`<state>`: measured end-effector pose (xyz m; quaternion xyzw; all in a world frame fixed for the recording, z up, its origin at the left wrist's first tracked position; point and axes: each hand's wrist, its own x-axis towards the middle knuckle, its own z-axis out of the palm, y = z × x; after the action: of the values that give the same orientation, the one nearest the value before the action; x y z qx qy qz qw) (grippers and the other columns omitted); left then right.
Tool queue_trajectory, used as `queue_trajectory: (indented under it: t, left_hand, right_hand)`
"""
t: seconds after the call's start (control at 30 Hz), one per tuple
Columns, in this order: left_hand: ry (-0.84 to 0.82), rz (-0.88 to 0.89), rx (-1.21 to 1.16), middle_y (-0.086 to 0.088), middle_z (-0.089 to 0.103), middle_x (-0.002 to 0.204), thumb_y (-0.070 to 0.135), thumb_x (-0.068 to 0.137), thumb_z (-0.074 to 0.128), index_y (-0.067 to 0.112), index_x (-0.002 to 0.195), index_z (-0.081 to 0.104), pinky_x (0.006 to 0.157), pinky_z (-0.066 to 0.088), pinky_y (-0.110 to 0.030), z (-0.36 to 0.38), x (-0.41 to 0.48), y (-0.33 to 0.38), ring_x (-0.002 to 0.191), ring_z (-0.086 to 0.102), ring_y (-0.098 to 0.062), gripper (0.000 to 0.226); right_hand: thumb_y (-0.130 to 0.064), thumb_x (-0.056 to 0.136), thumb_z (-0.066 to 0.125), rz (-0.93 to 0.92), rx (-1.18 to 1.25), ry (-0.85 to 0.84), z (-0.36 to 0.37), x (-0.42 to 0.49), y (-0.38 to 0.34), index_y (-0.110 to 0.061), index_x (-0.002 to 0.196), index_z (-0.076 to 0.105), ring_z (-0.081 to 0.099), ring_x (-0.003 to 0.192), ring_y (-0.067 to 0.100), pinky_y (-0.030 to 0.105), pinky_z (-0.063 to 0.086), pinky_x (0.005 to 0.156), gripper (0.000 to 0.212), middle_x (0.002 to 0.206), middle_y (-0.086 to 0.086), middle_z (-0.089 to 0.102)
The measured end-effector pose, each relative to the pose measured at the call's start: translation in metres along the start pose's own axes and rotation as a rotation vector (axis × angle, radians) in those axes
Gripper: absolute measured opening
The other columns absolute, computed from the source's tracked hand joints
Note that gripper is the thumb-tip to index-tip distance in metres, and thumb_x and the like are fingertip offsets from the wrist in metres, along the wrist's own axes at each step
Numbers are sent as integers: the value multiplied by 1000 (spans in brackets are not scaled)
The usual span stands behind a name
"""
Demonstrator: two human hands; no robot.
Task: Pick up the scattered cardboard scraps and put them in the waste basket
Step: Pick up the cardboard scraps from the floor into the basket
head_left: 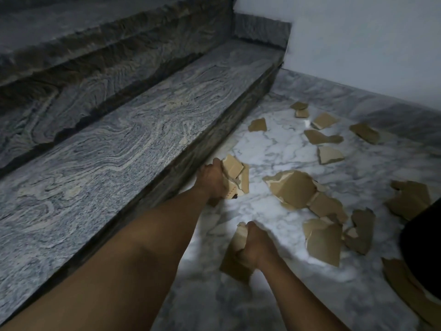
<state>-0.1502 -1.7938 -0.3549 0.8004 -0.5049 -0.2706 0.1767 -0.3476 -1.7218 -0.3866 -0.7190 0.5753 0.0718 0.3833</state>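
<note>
Nearest, the right hand [256,244] was low over the marble floor [269,211], its fingers curled tight round a folded cardboard scrap [235,255] that hung to its left. At the right edge of the view sat a dark rounded shape [422,247]; I could not tell whether this was the waste basket. A long scrap [405,285] lay partly under it. Just right of the right hand lay a cluster of torn pieces [324,242], some overlapping, with a large creased piece [292,189] beyond them.

A patch of bare marble lay between the two hands. Farther on, the left hand [212,181] was close to the foot of the stone step [143,130], its fingers clamped on a bundle of scraps [235,174] that stuck out to its right. The step's front edge ran diagonally from lower left to upper right and closed off the floor on that side. A strip of floor beside it was open up to a lone scrap [257,124].

Farther still, the far scraps [324,120] lay loosely spread, mostly apart from one another, short of the wall [358,44], which bounded the floor at the back. One more piece [409,199] lay at the right, above the dark shape.
</note>
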Motion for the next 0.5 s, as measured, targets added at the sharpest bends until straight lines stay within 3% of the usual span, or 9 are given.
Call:
queue_trajectory:
  t: [0.17, 0.23, 0.3, 0.37, 0.4, 0.43, 0.5]
  left_hand:
    - [-13, -48, -141, -4, 65, 103, 7, 59, 79, 25, 99, 48, 65, 58, -37, 5, 10, -13, 89, 65, -24, 54]
    - [22, -43, -186, -6, 60, 115, 4, 63, 82, 26, 110, 45, 73, 56, -38, 8, 2, -17, 99, 62, -26, 63]
    - [36, -12, -206, -11, 46, 134, 2, 66, 83, 26, 135, 37, 91, 51, -38, 10, -9, -23, 119, 54, -32, 86]
    - [27, -19, -196, -17, 22, 153, 4, 65, 88, 26, 157, 6, 110, 36, -39, 12, -24, -32, 138, 38, -35, 125]
    - [16, -44, -210, -18, 16, 157, 6, 65, 89, 26, 157, -9, 113, 32, -39, 12, -32, -37, 141, 34, -34, 137]
    - [9, -62, -230, -18, 19, 158, 7, 65, 90, 24, 156, -17, 113, 31, -37, 13, -39, -45, 140, 36, -33, 142]
    - [1, -77, -256, -15, 37, 150, 10, 62, 92, 13, 157, -8, 109, 37, -35, 14, -50, -63, 134, 45, -31, 138]
  right_hand:
    - [-29, 72, 82, 12, 8, 33, -1, 3, -4, -23, 131, 43, 60, 110, 28, 27, 44, 76, 71, 123, 6, 59]
    - [-32, 70, 82, 26, 20, 46, 0, 3, -6, -23, 130, 44, 59, 111, 28, 27, 45, 78, 72, 123, 6, 58]
    - [-33, 72, 80, 21, 34, 47, -1, -2, -9, -21, 129, 47, 59, 111, 25, 28, 47, 82, 67, 123, 5, 58]
    - [-30, 81, 74, 13, 37, 19, -1, -2, -10, -18, 136, 46, 57, 116, 23, 26, 45, 86, 64, 129, 5, 56]
    - [-29, 84, 71, 11, 27, -7, -2, -1, -11, -16, 140, 43, 56, 117, 23, 25, 44, 86, 65, 131, 5, 54]
    - [-29, 86, 69, 14, 26, -29, -3, 0, -12, -13, 141, 43, 56, 115, 22, 25, 45, 86, 63, 129, 5, 55]
    - [-27, 88, 66, 56, 125, -71, -6, 9, -10, -11, 135, 49, 59, 102, 22, 32, 53, 78, 53, 116, 6, 58]
